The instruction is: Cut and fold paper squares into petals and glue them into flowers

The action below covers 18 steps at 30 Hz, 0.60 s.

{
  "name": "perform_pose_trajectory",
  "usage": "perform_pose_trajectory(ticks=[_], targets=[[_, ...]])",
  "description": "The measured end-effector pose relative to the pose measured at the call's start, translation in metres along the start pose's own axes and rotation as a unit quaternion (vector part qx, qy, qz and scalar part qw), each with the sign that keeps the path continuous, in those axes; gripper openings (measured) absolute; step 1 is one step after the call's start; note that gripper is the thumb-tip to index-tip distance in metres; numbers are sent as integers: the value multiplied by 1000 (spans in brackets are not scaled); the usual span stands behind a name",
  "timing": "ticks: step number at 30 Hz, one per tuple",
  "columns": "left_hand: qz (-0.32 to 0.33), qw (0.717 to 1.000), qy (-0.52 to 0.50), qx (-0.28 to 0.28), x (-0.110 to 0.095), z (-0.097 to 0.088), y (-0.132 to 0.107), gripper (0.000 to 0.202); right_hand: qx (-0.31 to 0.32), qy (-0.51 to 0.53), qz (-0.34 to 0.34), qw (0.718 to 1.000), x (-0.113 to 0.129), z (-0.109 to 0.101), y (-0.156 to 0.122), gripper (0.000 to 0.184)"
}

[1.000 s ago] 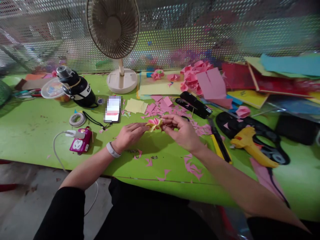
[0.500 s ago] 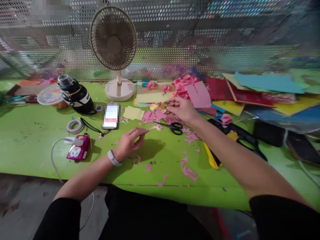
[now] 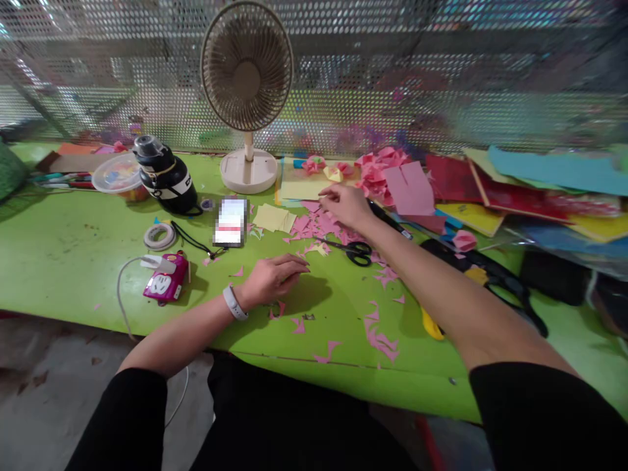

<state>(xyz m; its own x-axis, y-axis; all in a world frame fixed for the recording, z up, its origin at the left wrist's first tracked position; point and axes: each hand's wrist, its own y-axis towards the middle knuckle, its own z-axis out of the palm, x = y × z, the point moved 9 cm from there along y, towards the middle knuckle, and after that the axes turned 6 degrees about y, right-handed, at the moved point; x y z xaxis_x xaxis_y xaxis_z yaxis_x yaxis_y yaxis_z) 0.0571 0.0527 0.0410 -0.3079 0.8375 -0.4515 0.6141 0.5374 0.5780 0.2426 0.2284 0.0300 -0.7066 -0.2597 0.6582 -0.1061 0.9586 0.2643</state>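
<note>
A green worktable [image 3: 63, 261] fronts a perforated metal screen [image 3: 373, 59]; from left, a black bottle [image 3: 169, 180] stands near a phone [image 3: 230, 222]; a worker's left hand [image 3: 272, 278] hovers, thumb parted from loosely bent fingers; a yellow paper flower [image 3: 333, 174] sits on a pale yellow sheet [image 3: 300, 190], just beyond the right hand [image 3: 347, 206], whose grip cannot be told from this angle; black scissors [image 3: 360, 253] lie nearer.

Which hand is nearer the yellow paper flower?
Right. The right hand is just in front of the yellow paper flower; the left hand is lower left, farther away.
</note>
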Motion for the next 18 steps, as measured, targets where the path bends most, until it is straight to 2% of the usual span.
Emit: perform_pose_trajectory(ticks=[3, 5, 7, 8, 12, 18], targets=[[-8, 1000, 2, 10, 1, 2, -1, 22, 90, -65, -66, 992, 47, 42, -13, 37], [-13, 1000, 4, 22, 2, 5, -2, 22, 153, -139, -119, 971, 74, 69, -20, 51], [-16, 999, 4, 36, 2, 8, -3, 22, 208, -208, -153, 943, 89, 91, -26, 56], [-16, 999, 6, 43, 2, 9, -3, 22, 226, -230, -161, 933, 92, 98, -27, 52], [-14, 998, 22, 49, 2, 10, -3, 22, 239, -255, -161, 923, 95, 104, -26, 27], [-12, 999, 7, 41, 1, 10, -2, 22, 204, -243, -161, 935, 92, 97, -23, 34]])
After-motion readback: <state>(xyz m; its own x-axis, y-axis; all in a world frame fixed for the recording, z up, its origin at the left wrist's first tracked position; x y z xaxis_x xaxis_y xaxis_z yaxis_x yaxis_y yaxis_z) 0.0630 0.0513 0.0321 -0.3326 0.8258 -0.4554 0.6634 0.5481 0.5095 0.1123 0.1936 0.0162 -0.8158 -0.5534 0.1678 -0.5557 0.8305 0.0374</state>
